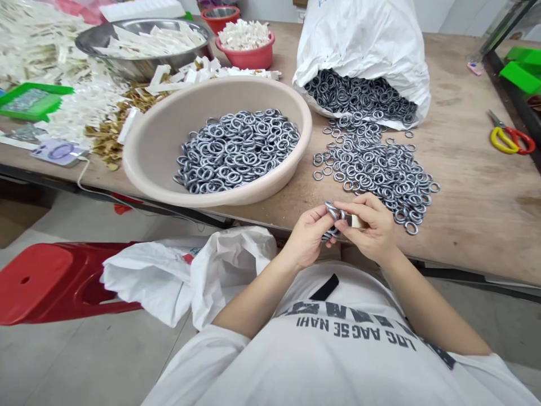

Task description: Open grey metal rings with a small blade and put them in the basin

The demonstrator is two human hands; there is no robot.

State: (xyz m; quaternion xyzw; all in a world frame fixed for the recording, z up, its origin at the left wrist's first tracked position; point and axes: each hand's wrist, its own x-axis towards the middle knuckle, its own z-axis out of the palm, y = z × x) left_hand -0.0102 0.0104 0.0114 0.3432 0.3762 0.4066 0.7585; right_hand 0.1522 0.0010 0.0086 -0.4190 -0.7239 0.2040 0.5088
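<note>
Your fingers on the left hand are curled shut around a bunch of metal rings, held just off the near edge of the worktop. Your right hand meets it from the other side, its fingertips pinched on the same bunch. A small pale piece shows between thumb and forefinger; you cannot tell from this view what it is.

Just beyond your hands a loose pile of rings spreads over the worktop, spilling from the mouth of a white sack that lies on its side. Left of the pile, a beige basin holds another heap of the same rings. Yellow-and-red scissors lie well apart at the right.

Behind the basin stand a steel bowl and a pink bowl, both holding white plastic pieces. Down on the floor, a red stool sits beside a crumpled white bag.
</note>
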